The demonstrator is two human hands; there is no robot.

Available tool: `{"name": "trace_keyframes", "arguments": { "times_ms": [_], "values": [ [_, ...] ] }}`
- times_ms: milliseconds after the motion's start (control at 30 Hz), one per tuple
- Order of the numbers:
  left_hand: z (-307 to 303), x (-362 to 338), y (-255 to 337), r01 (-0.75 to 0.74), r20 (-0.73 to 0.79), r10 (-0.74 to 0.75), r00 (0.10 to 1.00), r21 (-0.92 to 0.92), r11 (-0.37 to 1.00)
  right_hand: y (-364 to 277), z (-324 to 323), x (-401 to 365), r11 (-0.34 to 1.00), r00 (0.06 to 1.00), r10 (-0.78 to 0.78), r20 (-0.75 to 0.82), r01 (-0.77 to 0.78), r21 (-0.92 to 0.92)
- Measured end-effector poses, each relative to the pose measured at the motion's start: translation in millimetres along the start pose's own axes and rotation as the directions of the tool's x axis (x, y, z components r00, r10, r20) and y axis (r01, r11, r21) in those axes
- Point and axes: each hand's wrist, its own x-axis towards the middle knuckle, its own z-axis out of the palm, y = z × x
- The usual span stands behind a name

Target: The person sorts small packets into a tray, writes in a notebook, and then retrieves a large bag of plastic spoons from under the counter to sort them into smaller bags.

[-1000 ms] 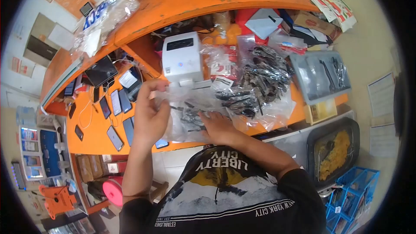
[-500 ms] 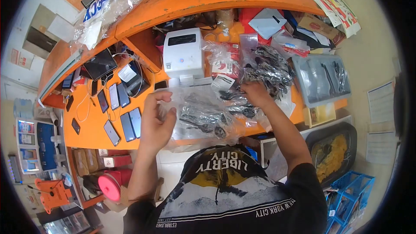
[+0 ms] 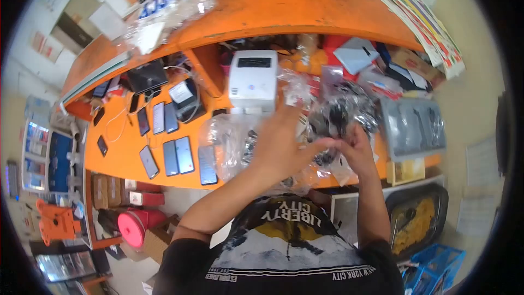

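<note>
My left hand (image 3: pixel 281 145) is blurred, above the clear plastic bag (image 3: pixel 224 136), with its thumb stretched toward my right hand and apart from the fingers. My right hand (image 3: pixel 357 150) is closed, fingertips pinching a plastic-wrapped piece of black cutlery (image 3: pixel 337 123) that is smeared by motion. Behind it lies a pile of wrapped black cutlery (image 3: pixel 357 101). Some of the bag and its contents are hidden under my left hand and forearm.
A white label printer (image 3: pixel 254 84) stands at the back. Several phones (image 3: pixel 177 155) lie on the orange desk at left. At right are a grey tray (image 3: pixel 412 150) with black cutlery, a yellow box (image 3: pixel 406 172) and, lower, a black pan (image 3: pixel 442 202).
My left hand has swung right, across the bag to beside my right hand. My right hand has drawn back from the pile with wrapped black cutlery. The view has shifted, uncovering another phone.
</note>
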Motion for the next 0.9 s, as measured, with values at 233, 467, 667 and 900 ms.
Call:
{"name": "trace_keyframes", "arguments": {
  "times_ms": [233,467,667,900],
  "values": [
    [18,-2,-16,0.466,0.477,-0.137,0.868,-0.689,0.555,7,29,-24,0.961,0.993,0.064,0.101,-0.089,0.260],
    [16,-7,-19,0.420,0.403,-0.139,0.904,-0.783,0.458,10,43,-33,0.790,0.982,0.115,0.148,-0.181,0.586],
    [23,-11,-14,0.379,0.217,-0.345,0.913,-0.764,0.522,19,49,-31,0.717,0.976,0.176,0.126,-0.215,0.663],
    [52,-13,-15,0.388,0.138,-0.435,0.890,-0.731,0.561,-25,91,-39,0.995,0.994,0.104,-0.029,-0.104,0.002]
  ]
}}
